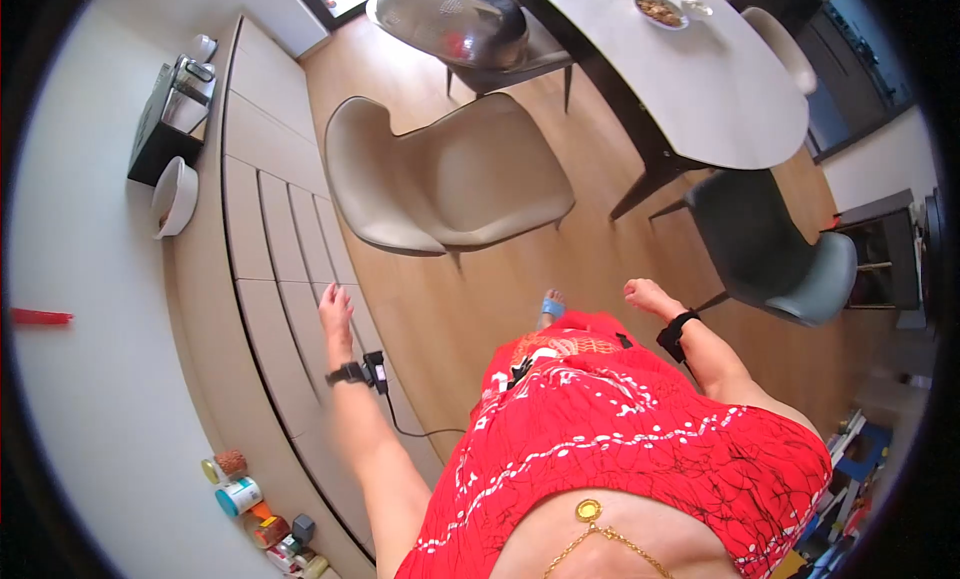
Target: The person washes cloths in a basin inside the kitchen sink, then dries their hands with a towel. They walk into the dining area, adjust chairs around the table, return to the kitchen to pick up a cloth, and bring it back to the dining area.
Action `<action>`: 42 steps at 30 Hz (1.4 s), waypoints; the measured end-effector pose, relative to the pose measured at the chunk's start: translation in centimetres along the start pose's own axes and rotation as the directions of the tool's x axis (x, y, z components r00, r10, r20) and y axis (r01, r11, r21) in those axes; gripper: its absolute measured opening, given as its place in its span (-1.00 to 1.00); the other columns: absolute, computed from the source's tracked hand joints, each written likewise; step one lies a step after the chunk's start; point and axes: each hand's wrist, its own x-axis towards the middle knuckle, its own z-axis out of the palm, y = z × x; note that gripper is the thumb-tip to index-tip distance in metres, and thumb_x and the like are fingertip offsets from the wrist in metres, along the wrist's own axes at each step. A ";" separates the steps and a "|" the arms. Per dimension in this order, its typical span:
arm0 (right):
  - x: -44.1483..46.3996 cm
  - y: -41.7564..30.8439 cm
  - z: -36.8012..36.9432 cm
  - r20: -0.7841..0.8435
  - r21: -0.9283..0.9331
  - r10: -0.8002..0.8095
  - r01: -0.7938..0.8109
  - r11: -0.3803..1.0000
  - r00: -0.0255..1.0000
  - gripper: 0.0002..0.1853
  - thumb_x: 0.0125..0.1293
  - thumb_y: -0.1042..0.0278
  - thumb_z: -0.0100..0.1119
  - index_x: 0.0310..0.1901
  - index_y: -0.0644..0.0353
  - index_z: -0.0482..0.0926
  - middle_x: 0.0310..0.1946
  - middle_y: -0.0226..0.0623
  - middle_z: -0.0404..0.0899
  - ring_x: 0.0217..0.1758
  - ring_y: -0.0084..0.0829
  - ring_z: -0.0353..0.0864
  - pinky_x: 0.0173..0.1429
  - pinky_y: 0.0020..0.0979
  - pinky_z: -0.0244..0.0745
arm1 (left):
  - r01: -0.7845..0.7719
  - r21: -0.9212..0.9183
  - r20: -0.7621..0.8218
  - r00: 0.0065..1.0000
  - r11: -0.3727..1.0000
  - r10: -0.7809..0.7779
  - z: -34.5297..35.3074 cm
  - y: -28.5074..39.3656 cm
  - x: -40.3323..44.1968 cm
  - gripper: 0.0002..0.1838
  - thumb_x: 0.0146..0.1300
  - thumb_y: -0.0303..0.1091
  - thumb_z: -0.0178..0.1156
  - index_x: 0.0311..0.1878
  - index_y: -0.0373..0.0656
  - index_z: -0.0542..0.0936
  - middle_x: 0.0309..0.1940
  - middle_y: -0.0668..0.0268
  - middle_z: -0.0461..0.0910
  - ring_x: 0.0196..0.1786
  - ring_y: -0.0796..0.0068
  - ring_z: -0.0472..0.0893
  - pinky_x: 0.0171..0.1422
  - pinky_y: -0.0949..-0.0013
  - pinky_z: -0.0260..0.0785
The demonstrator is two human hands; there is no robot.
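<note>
My left hand [337,307] hangs in the air beside the drawer fronts of the long beige cabinet [268,239]. Its fingers point forward, slightly apart, and hold nothing that I can see. A black strap [348,373] with a small cabled device [376,371] circles that wrist. On the other side, my right hand [650,297] swings over the wooden floor with its fingers curled in and nothing showing in them. Another black strap [677,336] is on the right wrist. The beige chair [460,179] stands ahead of both hands, touched by neither.
Ahead right is a white table [700,79] bearing a bowl of food [661,11]. A dark grey chair [760,244] stands at its near end. Farther off, a shiny domed object [450,24] rests on another chair. Several jars [238,496] and a white bowl [176,197] sit on the cabinet.
</note>
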 end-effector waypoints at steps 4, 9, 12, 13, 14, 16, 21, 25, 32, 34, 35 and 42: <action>-0.3 -1.5 0.6 -0.130 -0.042 -0.096 0.091 0.995 0.987 -0.73 0.05 0.29 0.09 -0.23 0.23 0.56 -0.33 -0.11 0.61 -0.21 -0.15 0.59 -0.10 -0.23 0.47 | -0.155 0.031 0.116 0.982 0.987 0.150 1.6 3.5 1.0 -0.37 0.22 -0.17 0.12 0.30 -0.22 0.20 0.13 0.20 0.37 0.05 0.34 0.45 0.03 0.27 0.38; 1.9 -7.7 -1.2 -0.010 -0.094 -0.308 0.305 0.948 0.951 -0.74 0.13 0.30 0.03 -0.18 0.21 0.54 -0.24 -0.11 0.58 -0.09 -0.14 0.54 0.01 -0.22 0.42 | -0.059 0.035 0.108 0.993 0.998 0.055 0.0 1.9 0.9 -0.20 0.18 -0.11 0.18 0.37 -0.16 0.02 0.19 0.15 0.30 0.21 0.27 0.33 0.08 0.15 0.33; 2.7 -10.7 -1.3 0.034 -0.079 -0.370 0.371 0.925 0.929 -0.72 0.15 0.30 0.02 -0.13 0.21 0.51 -0.20 -0.09 0.56 -0.05 -0.13 0.51 0.04 -0.23 0.41 | -0.027 0.059 0.154 0.988 0.998 0.018 1.0 4.6 0.5 -0.09 0.11 -0.07 0.23 0.40 -0.12 -0.08 0.31 0.12 0.11 0.30 0.21 0.21 0.10 0.08 0.32; 2.6 -11.9 -0.7 0.053 -0.073 -0.372 0.375 0.924 0.927 -0.70 0.15 0.29 0.03 -0.09 0.22 0.50 -0.17 -0.07 0.55 -0.02 -0.13 0.50 0.05 -0.23 0.41 | -0.017 0.075 0.184 0.983 0.997 0.003 1.7 6.0 0.2 -0.05 0.09 -0.05 0.25 0.40 -0.11 -0.10 0.35 0.11 0.03 0.33 0.19 0.17 0.11 0.06 0.32; 2.7 -13.0 -0.3 0.071 -0.069 -0.375 0.379 0.923 0.925 -0.67 0.15 0.28 0.05 -0.06 0.22 0.49 -0.14 -0.06 0.53 0.00 -0.13 0.49 0.06 -0.24 0.40 | -0.024 0.078 0.225 0.974 0.997 0.006 2.4 7.0 0.1 -0.02 0.08 -0.05 0.26 0.41 -0.10 -0.14 0.37 0.11 -0.03 0.34 0.18 0.14 0.10 0.04 0.32; 3.1 -14.8 -0.6 0.015 -0.016 -0.530 0.530 0.848 0.848 -0.53 0.12 0.23 0.10 0.07 0.24 0.38 -0.02 0.00 0.44 0.07 -0.07 0.42 0.13 -0.20 0.35 | -0.024 0.102 0.313 0.950 0.994 -0.010 4.8 10.2 0.5 0.04 0.05 -0.06 0.28 0.41 -0.06 -0.22 0.40 0.10 -0.14 0.37 0.17 0.09 0.10 -0.01 0.32; -1.3 -21.9 -1.2 0.150 0.153 -0.684 0.667 0.730 0.714 -0.22 0.00 0.17 0.28 0.22 0.25 0.14 0.07 0.03 0.29 0.09 0.01 0.38 0.12 -0.18 0.36 | 0.038 0.065 0.406 0.912 0.997 -0.061 5.8 10.2 -4.0 0.02 0.10 -0.20 0.26 0.40 -0.11 -0.29 0.42 0.13 -0.25 0.37 0.15 0.10 -0.05 0.01 0.45; -1.9 -24.0 1.7 0.158 0.006 -0.735 0.743 0.669 0.660 -0.13 -0.09 0.13 0.36 0.24 0.25 0.12 -0.03 -0.02 0.34 -0.01 -0.04 0.44 0.00 -0.15 0.42 | 0.071 -0.036 0.568 0.822 0.997 -0.038 6.7 9.8 -5.0 -0.10 0.10 -0.37 0.21 0.40 0.03 -0.14 0.32 0.32 0.08 0.19 0.31 0.31 -0.13 0.15 0.44; -2.5 -24.3 4.4 -0.001 -0.314 -0.773 0.734 0.603 0.635 -0.41 0.08 0.24 0.08 0.18 0.22 0.26 -0.22 -0.15 0.44 -0.21 -0.24 0.52 -0.25 -0.26 0.50 | 0.071 0.055 0.535 0.840 0.996 -0.089 6.0 10.4 -7.2 -0.11 0.05 -0.43 0.21 0.40 0.01 -0.09 0.21 0.26 0.24 0.05 0.35 0.41 -0.12 0.21 0.40; -2.8 -24.5 5.3 -0.039 -0.340 -0.790 0.736 0.586 0.612 -0.47 0.11 0.29 0.00 0.16 0.22 0.29 -0.28 -0.18 0.46 -0.25 -0.26 0.52 -0.29 -0.28 0.51 | 0.073 0.057 0.485 0.870 0.996 -0.091 5.9 10.3 -7.3 -0.16 0.04 -0.48 0.18 0.37 0.01 -0.02 0.10 0.27 0.34 -0.02 0.39 0.43 -0.17 0.29 0.40; -2.8 -24.5 5.5 -0.063 -0.356 -0.799 0.735 0.577 0.597 -0.49 0.12 0.32 -0.04 0.15 0.22 0.31 -0.30 -0.19 0.46 -0.27 -0.26 0.53 -0.31 -0.29 0.51 | 0.067 0.067 0.479 0.873 0.996 -0.091 5.6 10.2 -7.1 -0.17 0.04 -0.49 0.17 0.37 0.00 0.00 0.09 0.28 0.35 -0.04 0.40 0.43 -0.18 0.30 0.40; -3.0 -22.9 3.2 -0.222 -0.322 -0.792 0.724 0.610 0.569 -0.52 0.08 0.37 -0.02 0.10 0.20 0.35 -0.32 -0.21 0.46 -0.28 -0.26 0.52 -0.36 -0.35 0.52 | -0.006 0.034 0.484 0.875 0.999 -0.012 8.2 12.7 -8.3 -0.22 0.03 -0.50 0.14 0.35 -0.05 0.05 0.11 0.29 0.33 -0.05 0.43 0.45 -0.27 0.40 0.44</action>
